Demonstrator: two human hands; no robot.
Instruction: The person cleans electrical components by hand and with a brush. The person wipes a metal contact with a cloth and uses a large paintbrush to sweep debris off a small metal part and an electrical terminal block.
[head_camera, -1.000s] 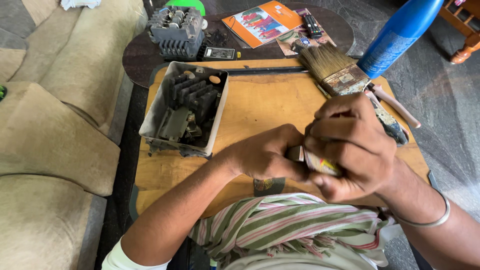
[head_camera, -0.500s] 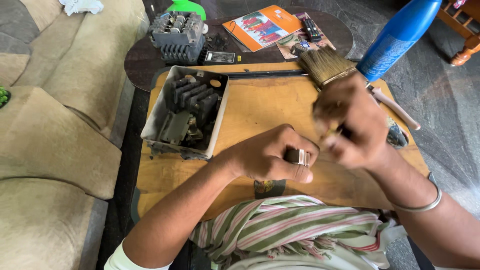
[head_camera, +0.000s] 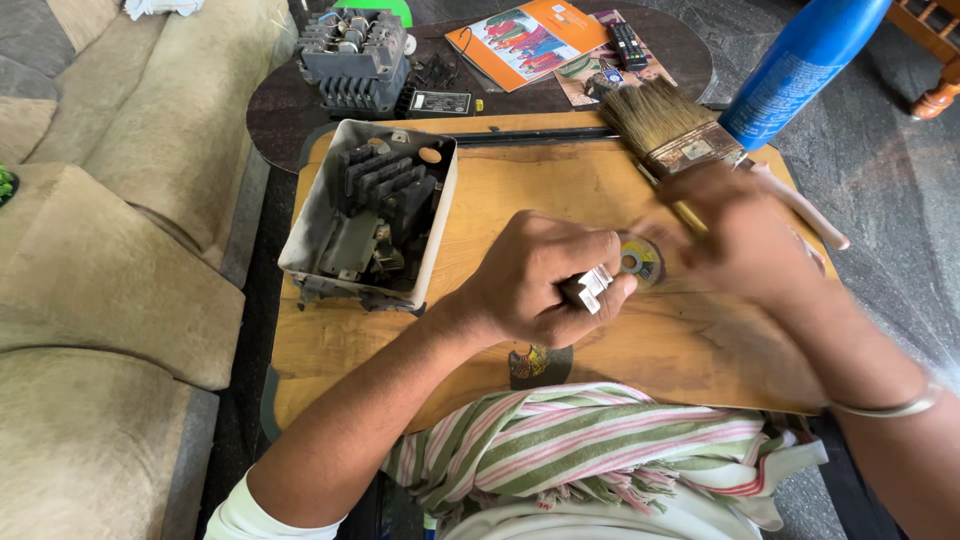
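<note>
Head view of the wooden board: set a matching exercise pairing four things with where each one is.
Things:
1. small metal part
2. paintbrush
3. open grey box
4. blue spray can

Places:
A. far right edge of the board, standing tilted
B. left side of the board
C. in the left hand
D. lying on the board's far right, bristles pointing away

Pairs: 1-C, 2-D, 3-B, 4-A
</note>
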